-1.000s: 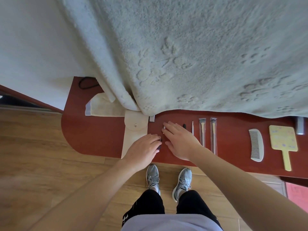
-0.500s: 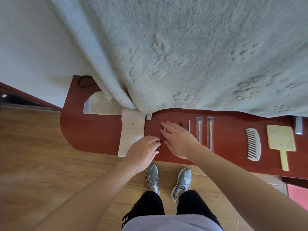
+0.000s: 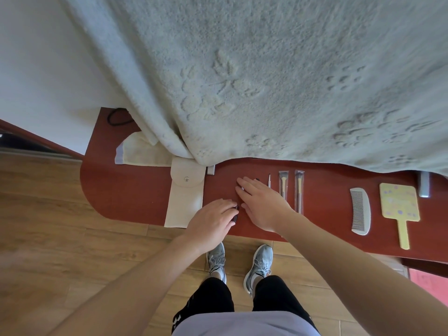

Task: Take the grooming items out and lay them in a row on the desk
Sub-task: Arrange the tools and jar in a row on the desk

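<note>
Reaches in from the lower left with the bare left forearm and ends just below frame centre in the left hand [image 3: 211, 220], knuckles up, fingers curled, fingertips pinching a small dark item [image 3: 235, 212]. Comes in from the lower right with the right forearm. Lays the right hand [image 3: 263, 206] flat, palm down, fingers straight and pointing upper left, just beside the left hand.

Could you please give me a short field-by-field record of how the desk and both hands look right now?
Surface: red-brown desk, partly under a pale blanket
Container: cream pouch, left of the hands
Hands: left hand grips a small dark item; right hand lies flat, fingers straight
Laid out, left to right: thin tool, brushes, comb, hand mirror
</note>
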